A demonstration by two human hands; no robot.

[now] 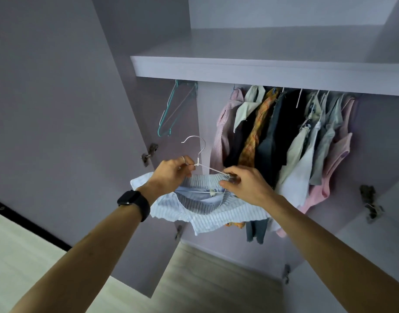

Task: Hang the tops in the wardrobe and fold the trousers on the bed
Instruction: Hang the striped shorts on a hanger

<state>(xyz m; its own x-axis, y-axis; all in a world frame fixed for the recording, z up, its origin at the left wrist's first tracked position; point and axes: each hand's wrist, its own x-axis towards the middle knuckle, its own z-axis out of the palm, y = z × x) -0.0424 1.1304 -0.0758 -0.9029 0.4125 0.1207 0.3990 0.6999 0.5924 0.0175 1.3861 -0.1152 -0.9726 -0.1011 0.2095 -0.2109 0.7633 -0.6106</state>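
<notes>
Fitting a striped top onto a hanger at the open wardrobe

Nearest, my left wrist wears a black watch (pixel 133 203). My left hand (pixel 171 175) pinches the neck of a white wire hanger (pixel 211 169), and my right hand (pixel 243 184) pinches the hanger's right end together with the neckline of the blue striped top (pixel 207 210), which droops below both hands, in front of the wardrobe (pixel 239 71). Farther in, teal hangers (pixel 171 111) hang bare on the left, and a row of hung clothes (pixel 284 141) fills the right under the shelf.
</notes>
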